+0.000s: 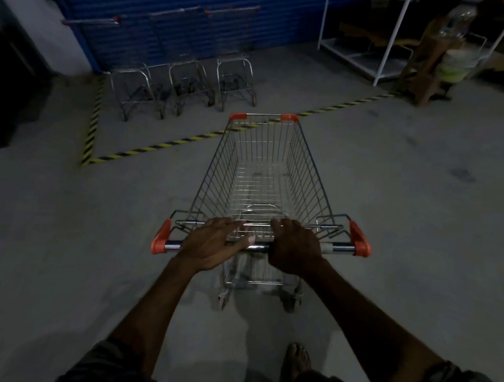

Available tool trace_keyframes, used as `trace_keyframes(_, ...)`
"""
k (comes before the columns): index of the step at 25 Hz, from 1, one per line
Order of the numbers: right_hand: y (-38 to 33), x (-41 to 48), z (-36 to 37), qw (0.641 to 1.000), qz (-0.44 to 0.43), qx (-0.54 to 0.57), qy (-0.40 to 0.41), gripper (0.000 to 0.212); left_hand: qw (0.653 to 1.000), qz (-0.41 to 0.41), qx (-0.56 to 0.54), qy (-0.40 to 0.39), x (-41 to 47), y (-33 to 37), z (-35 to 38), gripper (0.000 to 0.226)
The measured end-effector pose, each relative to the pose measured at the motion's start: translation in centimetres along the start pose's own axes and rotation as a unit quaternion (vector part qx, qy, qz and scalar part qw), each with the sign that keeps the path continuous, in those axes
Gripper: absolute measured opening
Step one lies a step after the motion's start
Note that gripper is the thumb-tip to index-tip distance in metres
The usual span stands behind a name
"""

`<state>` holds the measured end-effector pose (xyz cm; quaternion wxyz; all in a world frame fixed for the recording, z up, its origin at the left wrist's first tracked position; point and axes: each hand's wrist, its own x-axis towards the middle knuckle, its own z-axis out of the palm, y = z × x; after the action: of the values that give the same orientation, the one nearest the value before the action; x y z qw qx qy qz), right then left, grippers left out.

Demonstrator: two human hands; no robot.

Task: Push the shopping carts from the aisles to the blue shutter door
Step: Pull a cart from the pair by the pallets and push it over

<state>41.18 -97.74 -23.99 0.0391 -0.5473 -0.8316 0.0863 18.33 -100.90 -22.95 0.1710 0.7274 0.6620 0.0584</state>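
The right hand (pixel 296 248) grips the chrome handle bar (pixel 340 248) of the silver wire shopping cart (pixel 261 179); the left hand (pixel 212 246) presses on it, fingers flatter. Set near mid-bar, they likely keep it aimed at the blue corrugated shutter door (pixel 181 24).

This is looking like a shop's back area: three steel-wire shopping carts (pixel 189 83) are standing before a blue corrugated shutter door (pixel 178 24). Yellow-and-black hazard tape (pixel 159 148) is marking the grey concrete floor (pixel 406 200), and a white metal-frame rack (pixel 380 51) is standing nearby.
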Motion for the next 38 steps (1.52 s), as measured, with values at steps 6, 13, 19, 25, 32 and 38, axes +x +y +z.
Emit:
trace_keyframes(6,5.5,9.4,-2.5,0.999,-0.003,-0.018,-0.030,0.074,0.999,-0.032,-0.017,0.018,12.0,1.2,-1.4,0.090)
trace_keyframes(13,11.2,21.5,-4.1,0.998,0.034,-0.022,-0.038,0.073,0.998,-0.001,0.013,0.069,25.8,1.0,-3.3,0.086)
trace_keyframes(19,16.2,33.3,-5.6,0.993,0.047,-0.034,-0.099,0.085,0.999,0.008,0.047,0.003,39.0,-0.1,-5.5,0.111)
trace_keyframes(25,20.7,44.4,-7.6,0.983,0.082,-0.016,-0.161,0.101,0.995,0.028,0.029,-0.096,51.8,-1.0,-8.6,0.112)
trace_keyframes(32,24.0,54.3,-9.5,0.992,0.102,-0.002,-0.075,0.076,0.994,0.063,0.028,-0.089,64.2,-1.6,-11.6,0.093)
trace_keyframes(38,29.4,63.7,-10.7,0.992,0.107,0.002,-0.066,0.074,0.996,0.073,0.036,-0.041,75.0,-1.1,-12.7,0.087)
